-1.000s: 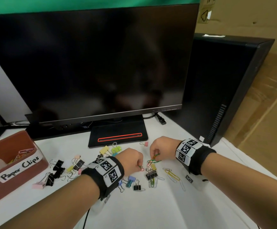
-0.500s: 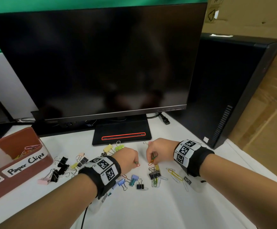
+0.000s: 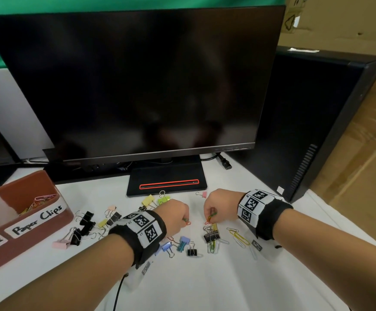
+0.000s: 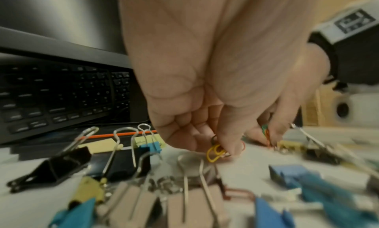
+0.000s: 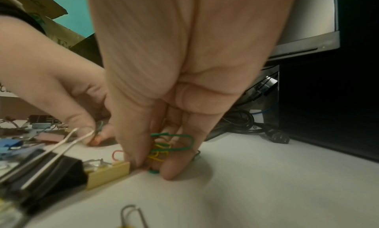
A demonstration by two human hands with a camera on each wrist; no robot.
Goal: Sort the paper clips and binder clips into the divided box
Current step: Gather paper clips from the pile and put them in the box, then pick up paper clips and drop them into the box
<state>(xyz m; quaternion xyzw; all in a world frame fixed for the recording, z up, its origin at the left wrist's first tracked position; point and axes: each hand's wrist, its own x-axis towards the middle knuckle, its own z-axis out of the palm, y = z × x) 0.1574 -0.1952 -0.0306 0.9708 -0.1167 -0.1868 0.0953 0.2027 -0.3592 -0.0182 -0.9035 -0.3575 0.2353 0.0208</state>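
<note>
Filling the back of the white table [image 3: 205, 288] is a dark monitor [image 3: 133, 81], with a black computer tower [image 3: 312, 122] to its right. At the left edge sits the brown divided box [image 3: 54, 223], its "Paper Clips" compartment already holding a few coloured clips. Binder clips [image 3: 86, 223] and loose paper clips [image 3: 238, 237] lie scattered between the box and the hands, near the monitor's foot. Both hands are down at the table among them. The right hand [image 3: 219, 204] pinches a small bunch of green and yellow paper clips [image 5: 164, 148] between thumb and fingertips; the left hand [image 3: 174, 213] pinches a yellow paper clip [image 4: 214, 152], with a red one at its fingertips. These wire clips look very light, thin and smooth, lying flat, so they probably call for a fingertip pinch at a looped end, and bunched ones may hook together. The binder clips seem stiffer and bulkier, best taken by the body or wire handles.
</note>
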